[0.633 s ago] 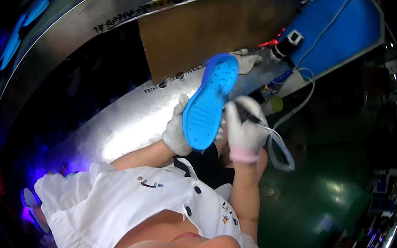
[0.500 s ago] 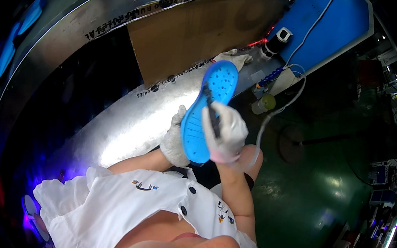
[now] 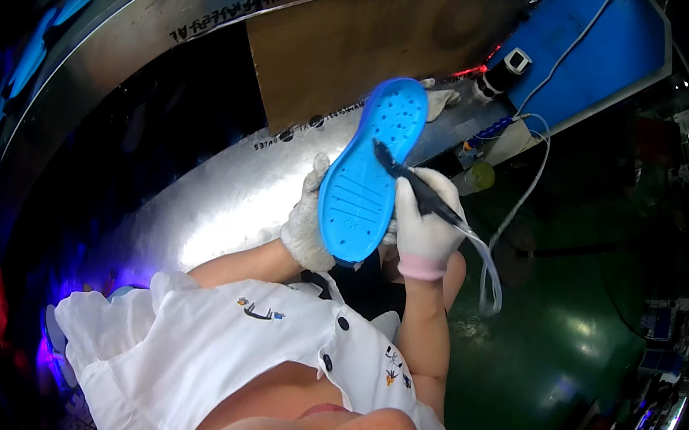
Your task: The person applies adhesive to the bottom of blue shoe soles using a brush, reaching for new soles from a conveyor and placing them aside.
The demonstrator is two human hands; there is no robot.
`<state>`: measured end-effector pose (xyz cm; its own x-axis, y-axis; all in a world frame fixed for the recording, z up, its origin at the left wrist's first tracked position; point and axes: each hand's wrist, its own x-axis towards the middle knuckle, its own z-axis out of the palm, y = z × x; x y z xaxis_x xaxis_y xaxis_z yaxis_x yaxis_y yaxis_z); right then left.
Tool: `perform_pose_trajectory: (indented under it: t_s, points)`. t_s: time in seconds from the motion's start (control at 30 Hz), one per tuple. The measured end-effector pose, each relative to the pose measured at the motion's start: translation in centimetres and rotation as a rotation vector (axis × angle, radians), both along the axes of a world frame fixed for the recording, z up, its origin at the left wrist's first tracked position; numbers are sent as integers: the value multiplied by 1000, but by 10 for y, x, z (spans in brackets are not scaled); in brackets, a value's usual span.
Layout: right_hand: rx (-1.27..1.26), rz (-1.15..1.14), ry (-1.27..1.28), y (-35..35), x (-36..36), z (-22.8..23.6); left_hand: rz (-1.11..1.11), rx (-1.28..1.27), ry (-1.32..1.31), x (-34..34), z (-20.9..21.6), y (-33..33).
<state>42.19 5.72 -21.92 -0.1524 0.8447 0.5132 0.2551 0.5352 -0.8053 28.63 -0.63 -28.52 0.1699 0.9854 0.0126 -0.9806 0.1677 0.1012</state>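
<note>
My left hand [image 3: 306,226], in a white glove, grips a blue shoe sole [image 3: 370,171] from its left side, tread facing me and toe pointing up. In my gloved right hand [image 3: 422,223] I hold a thin black pen-like tool [image 3: 414,187] whose tip rests on the right edge of the sole near its middle. A clear tube [image 3: 490,268] trails from the back of the tool and loops down to the right.
A shiny metal table [image 3: 220,202] runs below my hands, with a brown board [image 3: 337,46] beyond it. A blue panel [image 3: 580,47] with cables stands at the upper right. A small yellow-green bottle [image 3: 478,177] sits by it. Green floor [image 3: 548,354] lies to the right.
The sole has been raised slightly and turned more upright. My right hand has shifted from covering the sole's middle to its right edge, with the tool tip on it.
</note>
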Motion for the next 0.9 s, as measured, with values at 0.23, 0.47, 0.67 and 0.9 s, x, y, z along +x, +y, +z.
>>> perform_pose_trajectory:
  t_s: [0.23,0.47,0.67,0.9]
  points:
    - [-59,411,7,-37,-5,6,48,149,34,-11,1,16]
    - [347,330,-116,-60,-12,7,12,190,19,-27,11,28]
    - [-53,221,45,-39,-11,-9,3,59,156,-37,31,29]
    - [-85,395,75,-28,-2,-11,-273,5,267,-64,27,37]
